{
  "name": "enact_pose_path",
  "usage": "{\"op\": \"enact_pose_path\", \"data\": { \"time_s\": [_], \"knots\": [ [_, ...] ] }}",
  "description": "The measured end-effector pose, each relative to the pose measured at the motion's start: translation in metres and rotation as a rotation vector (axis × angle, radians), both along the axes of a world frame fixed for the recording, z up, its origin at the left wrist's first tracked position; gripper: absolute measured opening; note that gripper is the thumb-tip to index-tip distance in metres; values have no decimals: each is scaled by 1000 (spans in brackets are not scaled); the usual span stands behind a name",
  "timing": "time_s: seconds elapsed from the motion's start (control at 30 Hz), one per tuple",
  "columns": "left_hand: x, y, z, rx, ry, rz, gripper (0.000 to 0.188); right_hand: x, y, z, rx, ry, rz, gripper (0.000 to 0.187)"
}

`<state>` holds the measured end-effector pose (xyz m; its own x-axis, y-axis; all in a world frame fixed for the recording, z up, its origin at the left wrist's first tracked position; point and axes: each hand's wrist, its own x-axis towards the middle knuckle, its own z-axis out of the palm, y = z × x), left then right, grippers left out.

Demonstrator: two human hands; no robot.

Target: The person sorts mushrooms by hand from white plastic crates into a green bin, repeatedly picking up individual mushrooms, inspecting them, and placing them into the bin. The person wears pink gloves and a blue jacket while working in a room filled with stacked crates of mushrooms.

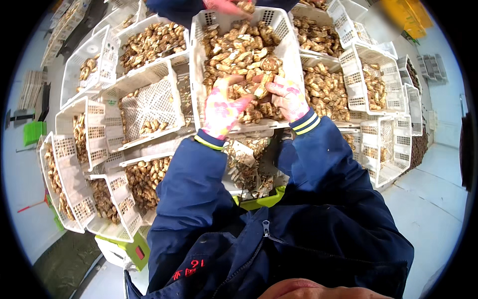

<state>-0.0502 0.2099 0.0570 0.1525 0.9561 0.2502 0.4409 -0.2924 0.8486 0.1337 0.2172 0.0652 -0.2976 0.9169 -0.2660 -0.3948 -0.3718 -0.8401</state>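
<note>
Straight in front of me stands a white plastic crate (197, 60) heaped with brown-and-cream mushrooms (239, 47). Over its near end, my right hand (290, 97), in a pink-patterned glove, pinches a thick-stemmed mushroom (262, 87) between thumb and fingers. My left hand (220, 110), gloved alike, is at the crate's near left corner, its thumb and fingers spread apart above the heap. Nothing shows in its grasp. More mushrooms lie beneath and between both hands.
Across the crate, a co-worker's pink-gloved hand (230, 6) is near a mushroom. White crates of mushrooms flank me, including a part-filled one (149, 107) on the left and a stacked one (376, 84) on the right. Below my hands, a green-edged bin (259, 201) holds trimmings.
</note>
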Motion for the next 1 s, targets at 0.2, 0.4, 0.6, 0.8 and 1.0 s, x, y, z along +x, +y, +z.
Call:
{"op": "enact_pose_path", "data": {
  "time_s": [0.2,0.4,0.6,0.8,1.0],
  "knots": [
    [-5,4,-25,-282,-257,38,40,15,5,-2,35,213,88,33],
    [1,7,-16,-348,-92,25,32,33,27,-5,95,106,-96,36],
    [5,5,-21,-345,-48,-5,32,160,94,-32,13,-587,-277,31],
    [13,3,-24,-427,-140,-73,28,287,129,-86,-218,-590,-699,28],
    [19,4,-27,-517,-184,-124,29,398,201,-72,-161,-371,-1005,37]
  ]
}}
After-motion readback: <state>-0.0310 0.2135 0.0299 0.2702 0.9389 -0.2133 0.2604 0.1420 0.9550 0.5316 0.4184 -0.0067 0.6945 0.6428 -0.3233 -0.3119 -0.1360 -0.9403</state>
